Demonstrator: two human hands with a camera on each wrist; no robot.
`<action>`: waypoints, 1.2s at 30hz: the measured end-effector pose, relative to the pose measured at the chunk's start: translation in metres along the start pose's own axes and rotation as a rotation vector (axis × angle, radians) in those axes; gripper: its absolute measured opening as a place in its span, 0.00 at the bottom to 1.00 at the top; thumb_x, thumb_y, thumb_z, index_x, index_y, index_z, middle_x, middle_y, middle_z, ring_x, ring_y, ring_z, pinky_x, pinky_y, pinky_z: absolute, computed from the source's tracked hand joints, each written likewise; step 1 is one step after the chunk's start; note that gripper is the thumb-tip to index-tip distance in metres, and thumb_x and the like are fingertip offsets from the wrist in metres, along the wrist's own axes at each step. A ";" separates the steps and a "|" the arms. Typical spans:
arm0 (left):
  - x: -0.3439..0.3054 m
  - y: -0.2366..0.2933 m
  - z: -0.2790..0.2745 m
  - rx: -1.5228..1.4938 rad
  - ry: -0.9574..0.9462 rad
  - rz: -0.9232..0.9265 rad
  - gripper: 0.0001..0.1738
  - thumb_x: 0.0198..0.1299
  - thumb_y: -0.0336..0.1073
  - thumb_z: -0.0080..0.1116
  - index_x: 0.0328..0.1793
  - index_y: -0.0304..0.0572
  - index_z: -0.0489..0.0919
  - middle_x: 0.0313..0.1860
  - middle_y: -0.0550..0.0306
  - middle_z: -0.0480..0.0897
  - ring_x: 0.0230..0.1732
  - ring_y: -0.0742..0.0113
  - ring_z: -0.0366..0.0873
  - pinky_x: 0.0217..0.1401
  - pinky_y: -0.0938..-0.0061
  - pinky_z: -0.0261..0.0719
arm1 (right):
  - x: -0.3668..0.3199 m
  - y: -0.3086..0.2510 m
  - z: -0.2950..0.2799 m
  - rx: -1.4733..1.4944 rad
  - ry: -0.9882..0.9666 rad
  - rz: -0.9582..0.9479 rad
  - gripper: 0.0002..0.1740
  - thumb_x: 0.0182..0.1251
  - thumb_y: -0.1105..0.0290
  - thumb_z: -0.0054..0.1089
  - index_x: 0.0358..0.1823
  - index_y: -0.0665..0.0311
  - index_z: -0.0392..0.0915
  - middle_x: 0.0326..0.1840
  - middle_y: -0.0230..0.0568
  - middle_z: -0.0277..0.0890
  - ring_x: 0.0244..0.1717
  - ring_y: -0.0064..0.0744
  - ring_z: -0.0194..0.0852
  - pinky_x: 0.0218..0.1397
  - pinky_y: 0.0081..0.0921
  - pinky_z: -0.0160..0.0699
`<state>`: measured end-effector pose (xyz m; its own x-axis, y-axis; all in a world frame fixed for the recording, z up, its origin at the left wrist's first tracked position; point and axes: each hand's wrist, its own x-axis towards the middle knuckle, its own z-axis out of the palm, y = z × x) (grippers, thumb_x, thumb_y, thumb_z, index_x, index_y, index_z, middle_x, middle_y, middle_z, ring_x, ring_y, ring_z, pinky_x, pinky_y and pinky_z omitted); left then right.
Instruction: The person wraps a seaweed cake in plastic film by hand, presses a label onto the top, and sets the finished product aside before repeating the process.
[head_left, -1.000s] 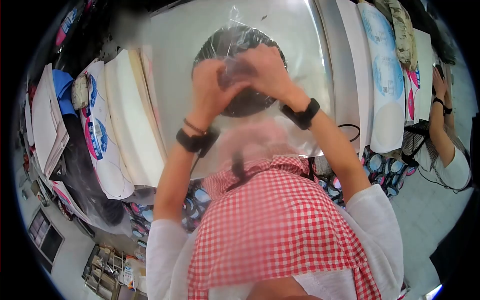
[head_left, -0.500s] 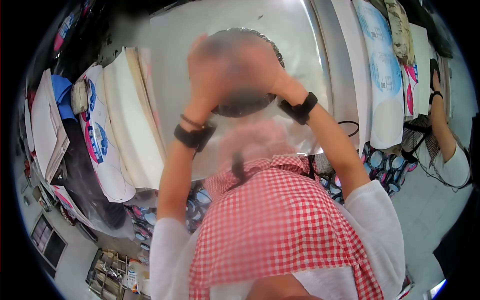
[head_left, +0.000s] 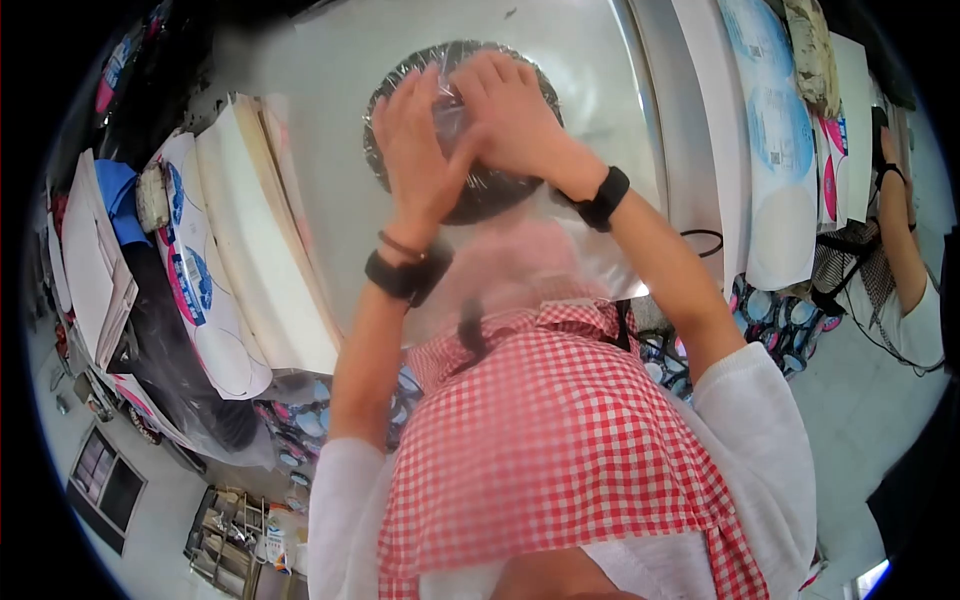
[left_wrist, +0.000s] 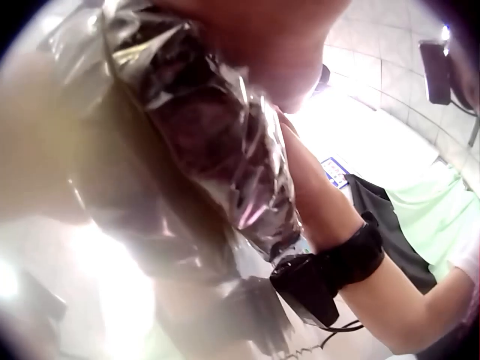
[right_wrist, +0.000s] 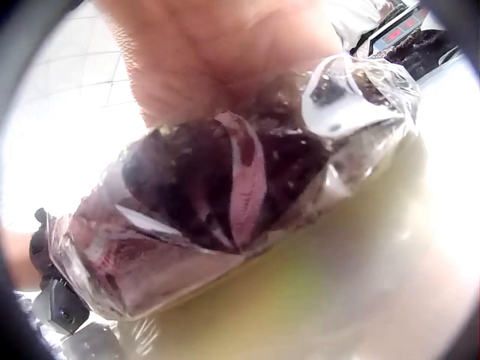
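Observation:
A round, dark bundle in clear, crinkled plastic [head_left: 485,205] lies on a shiny, sheet-covered worktop [head_left: 330,140]. My left hand [head_left: 415,145] rests over its left half, fingers fairly straight and thumb spread toward the middle. Over the upper right half, my right hand [head_left: 515,120] lies with its fingers extended on the top. Between the two hands some bunched clear film [head_left: 450,115] shows. Close up in the right wrist view, the wrapped bundle [right_wrist: 195,180] has glossy plastic round dark contents, with the palm against its top. The left wrist view shows its creased plastic side [left_wrist: 217,142] below the hand.
Stacked pale sheets [head_left: 265,220] and printed packaging film [head_left: 190,260] line the left side. More printed film [head_left: 780,130] lies to the right, beside a black cable loop [head_left: 705,242]. Another person's arm [head_left: 900,240] is at the far right.
The hands were drawn together over the middle of the bundle, then blurred as they moved. Now they lie flatter and a little apart on its top, fingers straighter. The bundle has shifted slightly left.

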<state>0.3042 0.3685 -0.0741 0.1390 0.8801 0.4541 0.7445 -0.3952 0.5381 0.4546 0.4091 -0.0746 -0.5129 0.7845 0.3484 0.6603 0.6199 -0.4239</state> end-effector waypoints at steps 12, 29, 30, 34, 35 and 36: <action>0.011 0.008 0.006 0.201 -0.174 -0.015 0.21 0.67 0.34 0.50 0.65 0.59 0.78 0.62 0.67 0.80 0.71 0.63 0.67 0.73 0.61 0.54 | -0.051 -0.022 -0.015 -0.184 -0.087 0.258 0.45 0.58 0.54 0.60 0.68 0.83 0.58 0.74 0.70 0.51 0.77 0.64 0.43 0.77 0.52 0.45; 0.010 0.008 0.013 0.292 -0.120 0.082 0.10 0.65 0.43 0.57 0.48 0.55 0.83 0.59 0.66 0.79 0.70 0.60 0.68 0.71 0.57 0.57 | -0.202 0.031 -0.177 -0.179 -0.380 0.573 0.16 0.70 0.59 0.48 0.43 0.63 0.80 0.48 0.52 0.78 0.50 0.54 0.76 0.54 0.50 0.74; 0.010 0.007 0.014 0.288 -0.112 0.069 0.10 0.65 0.42 0.57 0.48 0.55 0.83 0.59 0.66 0.79 0.70 0.60 0.67 0.72 0.57 0.56 | -0.202 0.053 -0.179 -0.169 -0.305 0.570 0.16 0.70 0.59 0.48 0.42 0.64 0.79 0.47 0.52 0.78 0.46 0.55 0.77 0.53 0.48 0.75; 0.011 0.010 0.010 0.283 -0.128 0.081 0.11 0.66 0.42 0.56 0.48 0.50 0.83 0.59 0.63 0.79 0.71 0.57 0.67 0.72 0.57 0.56 | -0.152 0.114 -0.188 -0.933 -0.190 0.765 0.11 0.64 0.66 0.55 0.42 0.65 0.74 0.57 0.70 0.73 0.55 0.63 0.77 0.50 0.44 0.81; 0.011 0.009 0.010 0.292 -0.128 0.083 0.11 0.66 0.41 0.56 0.48 0.50 0.83 0.59 0.63 0.79 0.70 0.57 0.67 0.71 0.57 0.56 | -0.161 0.140 -0.171 -1.202 -0.208 0.671 0.10 0.63 0.67 0.56 0.41 0.65 0.73 0.55 0.73 0.74 0.53 0.65 0.78 0.46 0.45 0.82; 0.008 0.008 0.011 0.299 -0.126 0.086 0.11 0.66 0.41 0.56 0.48 0.49 0.83 0.59 0.62 0.79 0.70 0.56 0.67 0.71 0.57 0.56 | -0.167 0.159 -0.158 -1.469 -0.223 0.566 0.09 0.62 0.68 0.56 0.40 0.65 0.73 0.54 0.75 0.74 0.51 0.67 0.79 0.42 0.46 0.83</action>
<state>0.3184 0.3756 -0.0742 0.2753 0.8800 0.3871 0.8828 -0.3908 0.2608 0.7317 0.3748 -0.0680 -0.0071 0.9675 0.2527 0.6499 -0.1876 0.7365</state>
